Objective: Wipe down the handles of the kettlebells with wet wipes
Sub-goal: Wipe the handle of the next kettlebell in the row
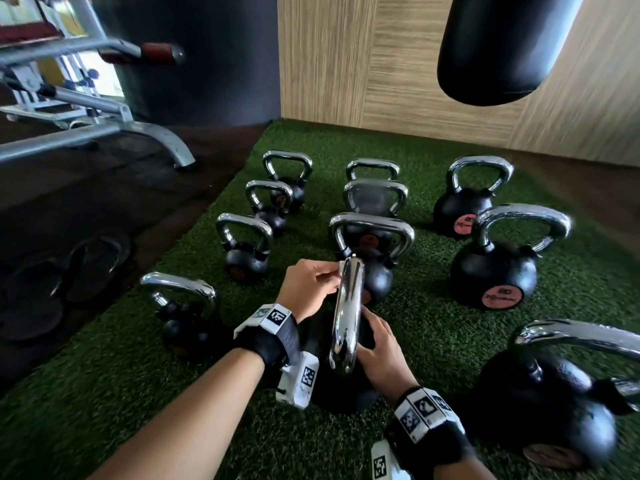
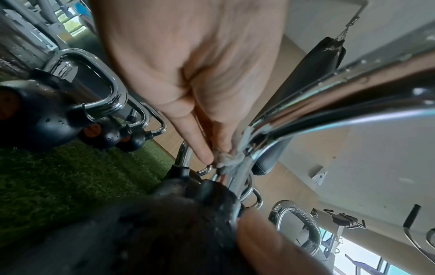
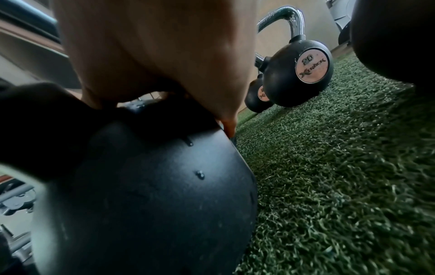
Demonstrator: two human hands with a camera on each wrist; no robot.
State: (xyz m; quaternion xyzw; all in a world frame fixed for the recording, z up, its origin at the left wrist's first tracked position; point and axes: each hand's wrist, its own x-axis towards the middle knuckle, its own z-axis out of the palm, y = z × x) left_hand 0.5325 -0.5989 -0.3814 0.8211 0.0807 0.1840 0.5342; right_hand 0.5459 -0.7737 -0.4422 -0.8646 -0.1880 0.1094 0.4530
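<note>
A black kettlebell (image 1: 341, 386) stands on the turf right in front of me, its chrome handle (image 1: 348, 317) pointing away from me. My left hand (image 1: 329, 278) pinches a white wet wipe (image 1: 338, 271) against the far end of that handle. In the left wrist view the fingertips of my left hand (image 2: 216, 158) bunch the wipe (image 2: 233, 160) onto the chrome handle (image 2: 329, 111). My right hand (image 1: 370, 337) grips the kettlebell below the near end of the handle. In the right wrist view that hand (image 3: 164, 65) curves over the black ball (image 3: 153, 186).
Several other chrome-handled kettlebells stand on the green turf (image 1: 433, 341), one close at my right (image 1: 554, 410) and one at my left (image 1: 187, 317). A black punching bag (image 1: 502, 46) hangs at the upper right. A bench frame (image 1: 104, 133) and weight plates (image 1: 93, 265) lie to the left.
</note>
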